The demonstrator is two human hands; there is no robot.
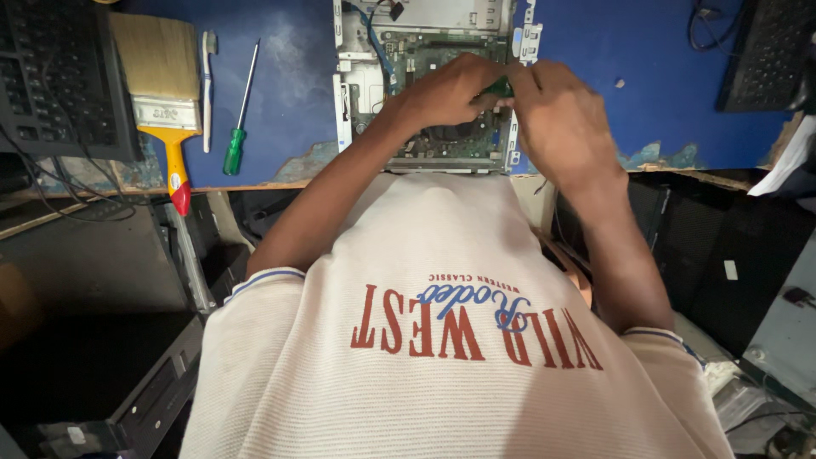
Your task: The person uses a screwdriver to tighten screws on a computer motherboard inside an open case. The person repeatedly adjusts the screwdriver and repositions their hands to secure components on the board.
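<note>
Pinching a small green circuit card (pixel 500 87) between them, the left hand (pixel 446 92) and right hand (pixel 561 119) are meeting over the open computer case (pixel 425 51) at twelve o'clock on the blue bench top (pixel 663 68). Both sets of fingers are closing narrowly on the card. A green-handled screwdriver (pixel 239 119), toothbrush (pixel 207 85) and wide paintbrush (pixel 163 93) are lying at ten o'clock.

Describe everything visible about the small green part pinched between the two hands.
The small green part looks like a thin circuit-board strip, mostly hidden by fingers. The left hand and right hand pinch it together from either side, above the open computer case on the blue desk. Its full shape and any connectors cannot be made out.
</note>
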